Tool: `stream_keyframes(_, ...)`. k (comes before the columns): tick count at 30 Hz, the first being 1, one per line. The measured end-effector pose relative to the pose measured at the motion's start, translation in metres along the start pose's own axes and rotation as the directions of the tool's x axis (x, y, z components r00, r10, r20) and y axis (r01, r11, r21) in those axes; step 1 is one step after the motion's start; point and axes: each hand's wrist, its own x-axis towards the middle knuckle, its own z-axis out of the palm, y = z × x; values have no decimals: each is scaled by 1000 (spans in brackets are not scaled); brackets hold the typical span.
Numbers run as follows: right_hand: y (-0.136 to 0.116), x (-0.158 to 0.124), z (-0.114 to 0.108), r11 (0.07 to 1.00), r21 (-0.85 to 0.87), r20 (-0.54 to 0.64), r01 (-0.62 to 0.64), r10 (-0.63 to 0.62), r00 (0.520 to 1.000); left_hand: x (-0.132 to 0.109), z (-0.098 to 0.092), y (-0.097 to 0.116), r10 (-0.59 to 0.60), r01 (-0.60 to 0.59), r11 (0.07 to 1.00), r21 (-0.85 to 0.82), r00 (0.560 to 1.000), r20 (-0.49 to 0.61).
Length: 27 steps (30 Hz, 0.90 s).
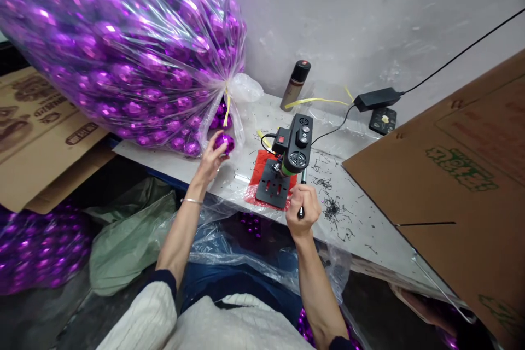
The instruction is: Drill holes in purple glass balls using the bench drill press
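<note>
My left hand (210, 163) pinches a shiny purple faceted ball (226, 143) at the mouth of a big clear bag (164, 60) full of such balls. My right hand (304, 209) is closed round a lever (304, 176), a metal rod with a black end showing below the fingers. Just left of that hand stands a small black machine (302, 139) with round vents, a red switch and a slotted base plate (271, 188). Under the plate lies a red sheet (259, 167). Whether the lever joins the machine is hidden.
Behind the machine are a dark-capped spray can (296, 85), a black power adapter (377, 99) with its cable, and yellow ties. Thin black scraps (333, 208) litter the table (361, 229). Cardboard boxes (459, 164) rise at right; flattened cardboard (45, 120) lies at left.
</note>
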Motion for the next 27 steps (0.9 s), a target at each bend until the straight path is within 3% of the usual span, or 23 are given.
stream_keyframes(3, 0, 2, 0, 1000, -7, -2, 10, -10, 1000, -44, 17, -12, -154, 175, 962, -212, 982, 111)
stream_keyframes(7, 0, 4, -2, 1000, -16, 8, 14, -14, 1000, -82, 50, -36, -339, 406, 848, -341, 910, 240)
stream_keyframes(12, -1, 5, -3, 1000, -22, 20, 18, -17, 1000, -88, 76, -56, -379, 417, 821, -390, 909, 173)
stream_keyframes(16, -1, 5, -3, 1000, -17, 25, 5, -4, 1000, -80, 88, -60, -338, 342, 902, -264, 939, 63)
stream_keyframes(20, -1, 5, -4, 1000, -22, 32, 15, -14, 999, -78, 101, -63, -79, 77, 995, 63, 997, 27)
stream_keyframes(23, -1, 5, -5, 999, -27, 45, 31, -30, 999, -81, 108, -68, 108, -119, 942, 313, 993, 50)
stream_keyframes(27, -1, 5, -6, 999, -35, 55, 33, -31, 998, -85, 111, -76, 242, -274, 858, 435, 962, 128)
